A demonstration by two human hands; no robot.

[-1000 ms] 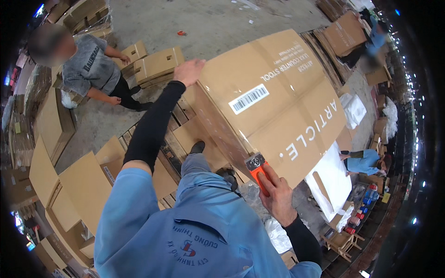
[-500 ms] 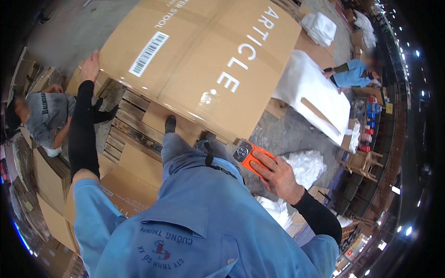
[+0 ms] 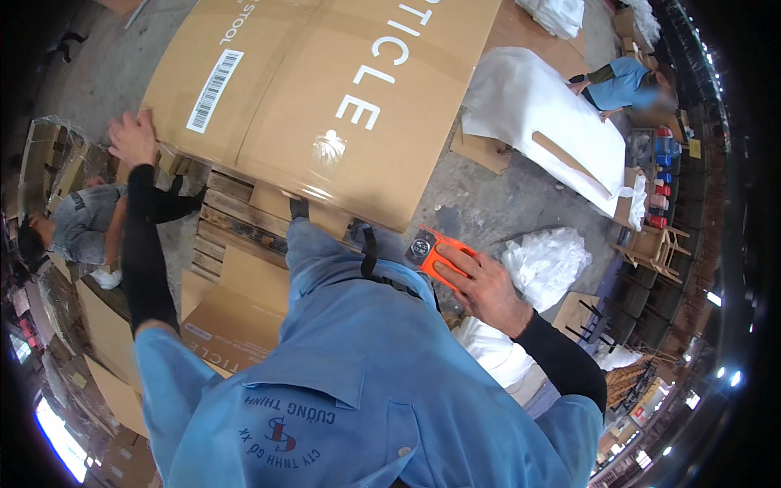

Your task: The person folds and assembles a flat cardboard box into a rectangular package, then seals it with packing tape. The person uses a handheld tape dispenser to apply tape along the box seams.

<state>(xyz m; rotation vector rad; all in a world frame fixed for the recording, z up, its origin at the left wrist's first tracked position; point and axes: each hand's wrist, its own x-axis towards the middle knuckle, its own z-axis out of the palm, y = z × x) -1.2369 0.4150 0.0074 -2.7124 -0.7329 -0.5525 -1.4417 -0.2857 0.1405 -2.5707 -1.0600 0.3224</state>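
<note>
A large brown cardboard carton (image 3: pixel 285 106) with white lettering and a barcode label lies in front of me. Its near corner on the left is beside my left hand (image 3: pixel 133 140), whose fingers are spread, with the thumb side at the carton's edge. Whether the fingertips press on the cardboard I cannot tell. In my right hand (image 3: pixel 485 286) is an orange tape dispenser (image 3: pixel 439 254) with a dark round part at its end, held just off the carton's near right corner. My fingers wrap over its top.
Wooden pallets (image 3: pixel 236 213) and cardboard (image 3: pixel 236 313) lie by my legs. To the left a person in grey (image 3: pixel 85 224) crouches. At the right, another person in blue (image 3: pixel 622 85) leans over a white-covered surface (image 3: pixel 537 114). White plastic bundles (image 3: pixel 545 264) and a wooden chair frame (image 3: pixel 655 248) stand nearby.
The carton and my left hand sit further left in view. My left fingers have spread out more. The tape dispenser stays in my right hand. The person in blue has bent lower.
</note>
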